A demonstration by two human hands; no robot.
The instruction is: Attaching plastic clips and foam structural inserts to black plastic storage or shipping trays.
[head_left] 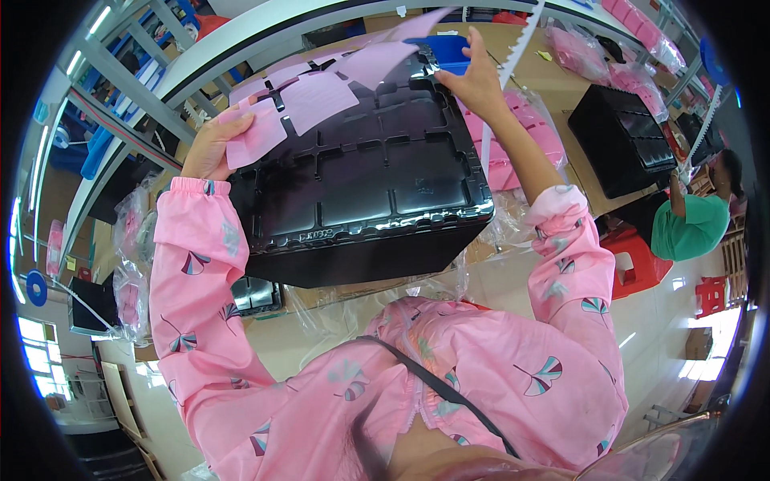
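A stack of shiny black plastic trays [361,180] with moulded compartments stands in front of me. Pink sheets [321,100] lie across its far left compartments. At the left edge my left hand [220,138] is closed, pinching a pink sheet [258,138] between thumb and fingers. Another thin pink sheet [381,62] is raised at a tilt over the far side of the top tray. My right hand [477,80] hovers by the far right corner, fingers apart, holding nothing visible. Whether it touches the tray rim, I cannot tell.
Bagged pink pieces [521,140] lie right of the stack, with a blue bin [441,50] behind it. A white notched strip [513,60] rises beside my right hand. Farther right stands another black tray stack [613,136], near a person in green [694,216] and a red stool [634,260].
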